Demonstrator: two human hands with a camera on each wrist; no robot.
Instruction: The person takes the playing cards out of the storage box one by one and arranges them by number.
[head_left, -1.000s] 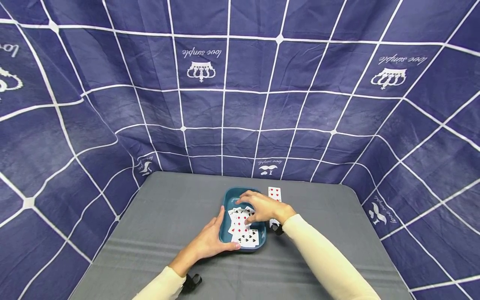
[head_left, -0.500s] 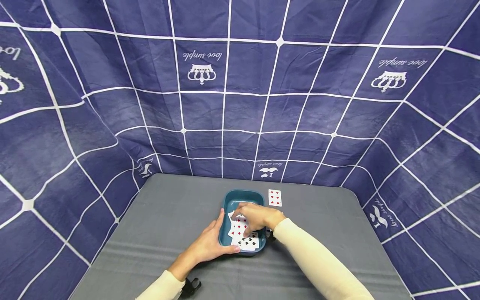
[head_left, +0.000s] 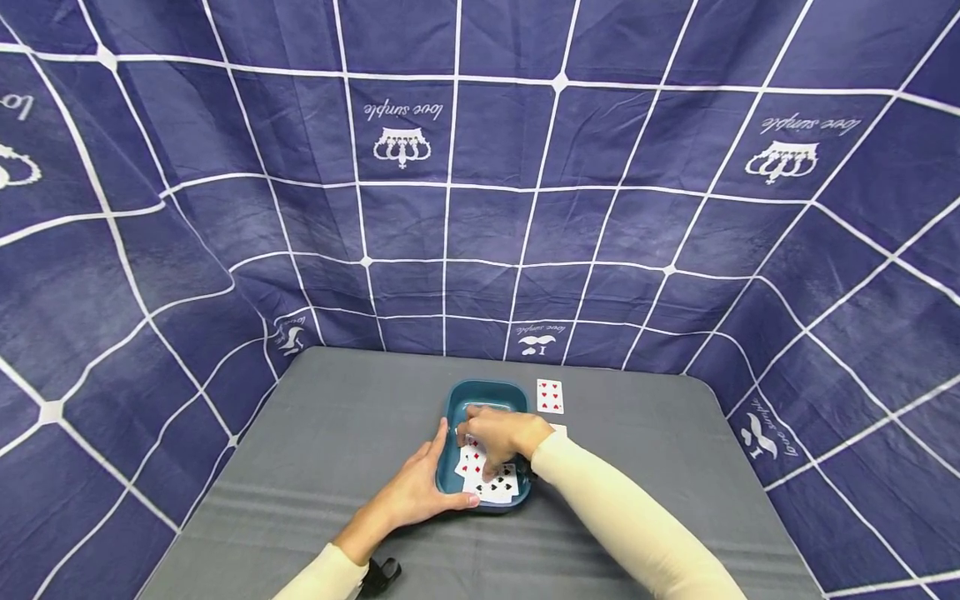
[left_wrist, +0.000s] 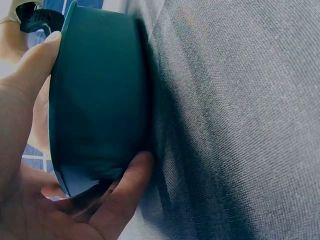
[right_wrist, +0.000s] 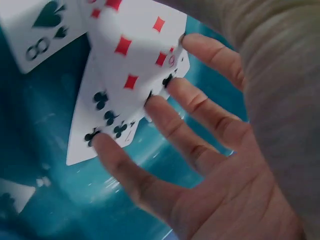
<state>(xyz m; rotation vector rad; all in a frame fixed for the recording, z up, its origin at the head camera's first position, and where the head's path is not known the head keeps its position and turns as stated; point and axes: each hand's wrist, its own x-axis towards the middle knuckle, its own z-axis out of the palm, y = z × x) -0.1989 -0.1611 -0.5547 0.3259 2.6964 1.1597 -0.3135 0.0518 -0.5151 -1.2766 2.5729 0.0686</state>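
**A:** Begin at the left.
**B:** One cream left sleeve (head_left: 326, 575), with a black strap (head_left: 382, 575) beside it.

**A:** Next?
**B:** One left hand (head_left: 418, 485), gripping a blue-green tray (head_left: 487, 387) at its near left corner: thumb along the near rim, fingers along the left wall.

**A:** Position of the tray?
**B:** On a grey table (head_left: 360, 417), base down, in front of a navy cloth (head_left: 487, 225) with white lines and printed crowns.

**A:** Contents?
**B:** Playing cards, face up and overlapping. The right wrist view lists, from the left, a corner of one card (right_wrist: 15, 195), too little showing to identify; an eight of spades (right_wrist: 55, 30); a clubs card (right_wrist: 82, 140); and a diamonds card (right_wrist: 135, 50), lying partly over the clubs.

**A:** Next along?
**B:** One right hand (head_left: 498, 435), inside the tray over the cards. Its fingers are spread apart, fingertips touching cards. The two hands are apart from each other.

**A:** Right of the tray?
**B:** One six of hearts (head_left: 550, 396), face up on the table near the tray's far right corner. Nearer the person, one white card (head_left: 558, 428), mostly hidden by the right arm; face unreadable.

**A:** Last item?
**B:** One cream right sleeve (head_left: 630, 517), reaching across the table.
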